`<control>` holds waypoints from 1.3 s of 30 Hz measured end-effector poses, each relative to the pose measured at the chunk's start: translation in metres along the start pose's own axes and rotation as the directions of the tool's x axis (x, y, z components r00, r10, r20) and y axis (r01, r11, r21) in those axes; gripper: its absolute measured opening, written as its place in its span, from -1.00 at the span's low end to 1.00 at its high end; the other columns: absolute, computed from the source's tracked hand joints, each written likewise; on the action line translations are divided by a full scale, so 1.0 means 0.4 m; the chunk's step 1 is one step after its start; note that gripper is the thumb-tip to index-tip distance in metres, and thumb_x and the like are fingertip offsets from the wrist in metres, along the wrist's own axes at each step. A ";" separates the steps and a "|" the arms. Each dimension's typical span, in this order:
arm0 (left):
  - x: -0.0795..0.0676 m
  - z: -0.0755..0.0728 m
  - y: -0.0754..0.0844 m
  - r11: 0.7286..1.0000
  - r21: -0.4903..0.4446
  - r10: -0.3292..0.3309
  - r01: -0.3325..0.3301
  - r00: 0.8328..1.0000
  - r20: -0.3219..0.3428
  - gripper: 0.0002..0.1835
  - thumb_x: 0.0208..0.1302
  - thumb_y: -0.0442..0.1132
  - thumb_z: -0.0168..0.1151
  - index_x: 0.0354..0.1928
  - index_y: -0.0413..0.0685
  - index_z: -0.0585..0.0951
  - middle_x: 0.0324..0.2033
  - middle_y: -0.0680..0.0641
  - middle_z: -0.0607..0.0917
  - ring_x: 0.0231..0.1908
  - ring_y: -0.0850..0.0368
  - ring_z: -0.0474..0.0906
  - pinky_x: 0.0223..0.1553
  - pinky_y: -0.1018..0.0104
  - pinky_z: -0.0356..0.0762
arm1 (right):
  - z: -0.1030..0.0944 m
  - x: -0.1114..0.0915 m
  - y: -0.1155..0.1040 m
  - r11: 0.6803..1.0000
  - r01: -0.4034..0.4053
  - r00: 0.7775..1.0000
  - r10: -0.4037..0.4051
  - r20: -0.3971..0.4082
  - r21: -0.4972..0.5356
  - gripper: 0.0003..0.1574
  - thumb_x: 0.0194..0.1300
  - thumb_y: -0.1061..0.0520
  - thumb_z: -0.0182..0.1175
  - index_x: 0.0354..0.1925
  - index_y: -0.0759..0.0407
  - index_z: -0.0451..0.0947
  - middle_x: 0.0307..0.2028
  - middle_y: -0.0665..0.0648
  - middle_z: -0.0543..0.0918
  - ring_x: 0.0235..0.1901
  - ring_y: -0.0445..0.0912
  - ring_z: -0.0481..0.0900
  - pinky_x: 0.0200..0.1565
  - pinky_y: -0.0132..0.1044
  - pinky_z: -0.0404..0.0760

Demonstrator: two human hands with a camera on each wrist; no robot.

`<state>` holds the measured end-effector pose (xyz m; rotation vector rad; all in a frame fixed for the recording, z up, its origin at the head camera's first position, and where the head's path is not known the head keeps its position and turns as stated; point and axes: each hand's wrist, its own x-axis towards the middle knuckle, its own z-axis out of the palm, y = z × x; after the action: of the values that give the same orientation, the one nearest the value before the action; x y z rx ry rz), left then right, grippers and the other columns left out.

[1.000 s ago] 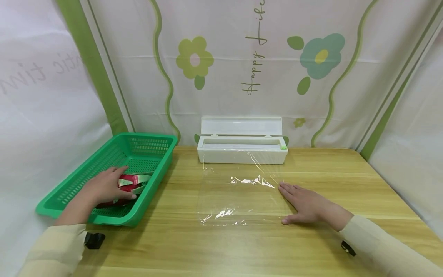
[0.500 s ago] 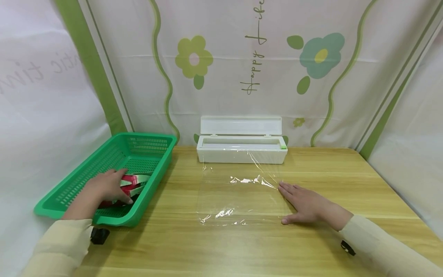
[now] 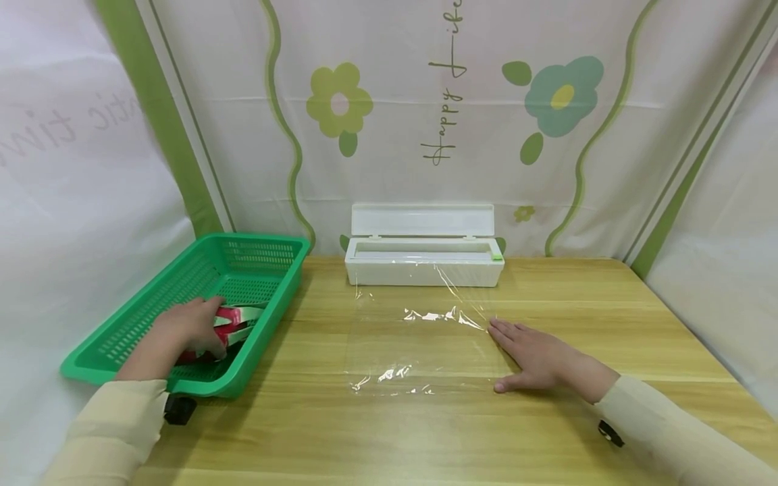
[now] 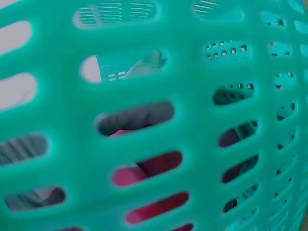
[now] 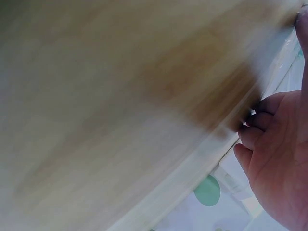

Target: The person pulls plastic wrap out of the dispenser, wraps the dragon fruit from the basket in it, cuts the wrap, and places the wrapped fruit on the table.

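In the head view my left hand (image 3: 188, 327) reaches into the green plastic basket (image 3: 286, 290) at the left and grips a dragon fruit (image 3: 234, 317), red with pale green pointed scales. Part of the fruit is covered by the hand. Through the basket slots, the left wrist view shows bits of the pink-red fruit (image 4: 159, 209). A sheet of clear plastic wrap (image 3: 419, 344) lies on the table, running out from a white wrap dispenser (image 3: 425, 273). With fingers straight, my right hand (image 3: 535, 354) rests at the sheet's right edge.
The dispenser's lid (image 3: 423, 221) stands raised at the back of the wooden table (image 3: 389, 439). A green slider (image 3: 497, 257) sits at its right end. Printed cloth (image 3: 395, 135) hangs behind and along both sides.
My left hand has shifted slightly right, and its thumb has drawn in around the dragon fruit. The right hand and the plastic wrap have stayed put.
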<state>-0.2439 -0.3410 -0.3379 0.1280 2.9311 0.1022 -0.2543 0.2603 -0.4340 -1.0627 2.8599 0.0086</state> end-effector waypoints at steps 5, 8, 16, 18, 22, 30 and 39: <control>-0.001 -0.002 0.002 1.000 0.012 0.006 -0.006 1.000 -0.004 0.08 -0.21 0.00 0.59 0.30 -0.42 0.26 0.09 -0.57 0.36 -0.01 -0.65 0.29 -0.14 -0.39 0.39 | 0.000 -0.002 0.001 1.000 0.001 1.000 -0.001 -0.007 0.001 0.42 0.07 -0.70 -0.09 0.46 0.35 0.06 0.44 0.34 0.09 0.35 0.29 0.16 0.29 0.12 0.22; -0.003 0.000 -0.001 1.000 0.022 0.015 -0.015 1.000 -0.014 0.07 -0.21 0.01 0.59 0.29 -0.42 0.27 0.07 -0.55 0.38 -0.04 -0.64 0.31 -0.17 -0.37 0.41 | 0.000 -0.002 0.000 1.000 0.003 1.000 -0.003 -0.007 0.000 0.42 0.07 -0.71 -0.10 0.46 0.35 0.06 0.44 0.34 0.09 0.36 0.27 0.16 0.29 0.12 0.22; -0.004 0.002 -0.002 0.998 0.051 0.043 -0.041 0.998 -0.038 0.03 -0.20 -0.01 0.56 0.27 -0.42 0.29 0.01 -0.51 0.42 -0.13 -0.53 0.39 -0.27 -0.25 0.47 | -0.004 -0.003 -0.004 1.000 -0.002 1.000 0.002 -0.003 0.007 0.43 0.06 -0.71 -0.10 0.46 0.34 0.06 0.44 0.35 0.09 0.35 0.27 0.16 0.29 0.12 0.22; -0.006 0.002 -0.002 0.997 0.061 0.051 -0.048 0.998 -0.045 0.01 -0.19 -0.02 0.54 0.27 -0.41 0.29 0.01 -0.50 0.43 -0.17 -0.49 0.40 -0.34 -0.18 0.48 | -0.004 -0.003 -0.005 1.000 -0.002 1.000 0.002 -0.005 0.006 0.43 0.06 -0.71 -0.10 0.46 0.34 0.05 0.44 0.35 0.09 0.35 0.27 0.16 0.29 0.12 0.22; -0.008 0.007 -0.004 0.995 0.081 0.061 -0.056 0.996 -0.068 -0.01 -0.16 -0.04 0.52 0.29 -0.38 0.29 0.06 -0.53 0.39 -0.18 -0.52 0.38 -0.44 -0.10 0.46 | -0.005 -0.003 -0.005 1.000 -0.003 1.000 0.003 -0.004 0.006 0.43 0.06 -0.71 -0.10 0.46 0.34 0.04 0.44 0.35 0.09 0.35 0.28 0.16 0.28 0.12 0.23; -0.015 0.010 -0.014 0.995 0.096 0.051 -0.032 0.978 -0.200 0.02 -0.14 0.00 0.51 0.32 -0.34 0.24 0.08 -0.53 0.35 -0.15 -0.58 0.33 -0.53 -0.17 0.46 | -0.006 0.000 -0.007 1.000 -0.007 1.000 0.007 0.007 0.001 0.44 0.05 -0.72 -0.09 0.47 0.33 0.04 0.44 0.35 0.09 0.36 0.27 0.16 0.29 0.12 0.23; -0.019 0.000 -0.024 0.992 0.119 0.069 -0.032 0.942 -0.327 0.06 -0.14 0.00 0.55 0.34 -0.28 0.18 0.10 -0.51 0.31 -0.16 -0.55 0.28 -0.56 -0.14 0.46 | -0.008 -0.003 -0.009 1.000 -0.006 1.000 0.006 0.002 0.000 0.43 0.06 -0.71 -0.09 0.46 0.36 0.06 0.44 0.37 0.09 0.35 0.29 0.16 0.29 0.13 0.22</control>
<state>-0.2371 -0.3511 -0.3371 0.2236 3.2717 -0.0384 -0.2512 0.2581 -0.4305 -1.0533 2.8618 0.0094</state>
